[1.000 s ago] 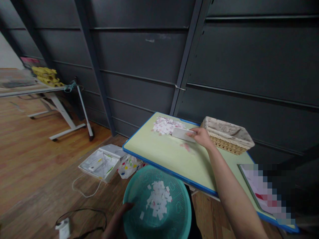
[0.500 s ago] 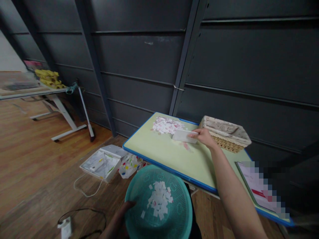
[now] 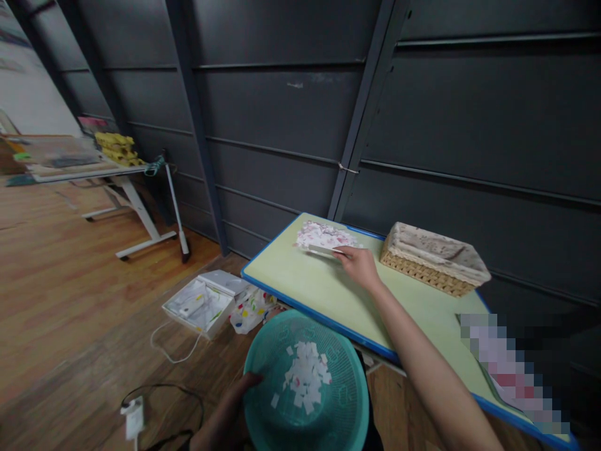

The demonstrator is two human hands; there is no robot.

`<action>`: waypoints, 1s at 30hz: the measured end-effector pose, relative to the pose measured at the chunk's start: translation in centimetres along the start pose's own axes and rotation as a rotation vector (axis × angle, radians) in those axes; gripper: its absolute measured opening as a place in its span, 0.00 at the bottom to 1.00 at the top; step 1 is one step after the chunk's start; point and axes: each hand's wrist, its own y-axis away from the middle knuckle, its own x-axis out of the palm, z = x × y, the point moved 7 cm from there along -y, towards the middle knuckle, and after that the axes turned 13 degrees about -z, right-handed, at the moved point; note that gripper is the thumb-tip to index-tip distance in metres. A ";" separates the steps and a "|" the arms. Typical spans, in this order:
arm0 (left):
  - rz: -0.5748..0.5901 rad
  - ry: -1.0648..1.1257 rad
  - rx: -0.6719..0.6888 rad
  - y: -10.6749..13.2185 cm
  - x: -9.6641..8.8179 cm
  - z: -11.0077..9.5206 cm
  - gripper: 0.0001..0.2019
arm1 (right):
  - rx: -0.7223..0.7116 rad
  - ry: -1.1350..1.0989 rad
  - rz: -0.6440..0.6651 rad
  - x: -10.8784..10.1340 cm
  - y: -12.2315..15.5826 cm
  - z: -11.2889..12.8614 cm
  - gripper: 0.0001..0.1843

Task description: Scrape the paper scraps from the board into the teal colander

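My left hand (image 3: pixel 237 398) grips the left rim of a green plastic colander (image 3: pixel 346 357), low in front of me. Small white paper pieces (image 3: pixel 306 374), a few with pink marks, lie in its bottom. Over the pale green table (image 3: pixel 277 263), my right hand (image 3: pixel 360 266) pinches a thin, flat white card-like piece (image 3: pixel 322 250), seen nearly edge-on. This piece is at the near side of a spread pile of white and pinkish paper scraps (image 3: pixel 323 234). Whether it touches the scraps or tabletop is hard to tell.
A cloth-lined woven basket (image 3: pixel 427 272) stands at the table's back right. An open white box (image 3: pixel 200 307) and a spotted plastic bag (image 3: pixel 248 310) are on the floor at left, near a white adapter (image 3: pixel 134 416) with cords. Dark wall panels (image 3: pixel 277 113) rise behind.
My right hand has moved left and tipped the white piece from broad face to edge-on, close to the scrap pile. The left hand still holds the colander. The camera view has shifted slightly.
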 end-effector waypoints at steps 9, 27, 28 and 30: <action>-0.027 -0.045 -0.007 0.2 0.2 -0.3 0.44 | -0.081 0.152 0.094 1.4 0.5 1.4 0.14; 0.036 -0.016 -0.023 -1.5 -0.7 0.4 0.45 | 0.040 -0.043 0.112 0.4 -0.1 -1.0 0.14; 0.031 -0.014 -0.030 -1.7 -0.8 0.4 0.45 | 0.073 -0.049 0.133 0.0 -0.1 -1.3 0.15; 0.018 -0.015 -0.035 -2.0 -1.0 0.5 0.46 | 0.125 -0.064 0.174 -1.0 -0.2 -2.2 0.17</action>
